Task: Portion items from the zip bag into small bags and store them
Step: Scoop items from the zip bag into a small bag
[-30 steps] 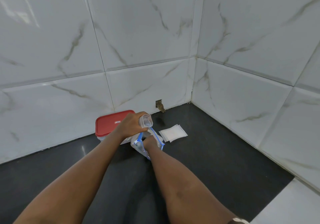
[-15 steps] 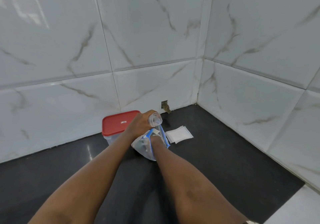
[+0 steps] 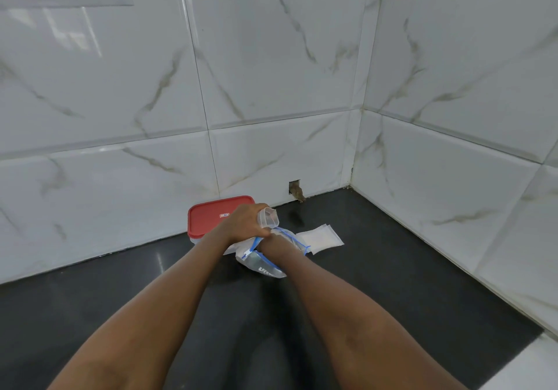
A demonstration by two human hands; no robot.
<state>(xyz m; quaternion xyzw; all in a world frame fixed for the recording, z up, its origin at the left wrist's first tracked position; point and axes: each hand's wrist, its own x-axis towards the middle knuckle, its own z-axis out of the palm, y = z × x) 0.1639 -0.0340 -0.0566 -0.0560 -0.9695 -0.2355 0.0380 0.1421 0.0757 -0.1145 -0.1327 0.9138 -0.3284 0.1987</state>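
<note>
A clear zip bag [image 3: 264, 267] with a blue zip strip lies on the black counter near the back wall. My right hand [image 3: 274, 239] reaches into its mouth, and its fingers are hidden inside the bag. Just above the bag's opening, my left hand [image 3: 245, 220] grips a small clear plastic piece [image 3: 268, 218]; whether it is a cup or a small bag's mouth I cannot tell. Flat small bags [image 3: 320, 236] with white contents lie to the right of the zip bag.
A clear box with a red lid [image 3: 208, 216] stands against the back wall, behind my left hand. Marble-look tiled walls meet in a corner at the right. A small hole in the tile [image 3: 295, 190] sits at counter level. The black counter [image 3: 392, 269] stretches to the right.
The view has shifted slightly. My right hand stays inside the zip bag, and the bag's lower part has bulged a little toward me. The left hand keeps its grip.
</note>
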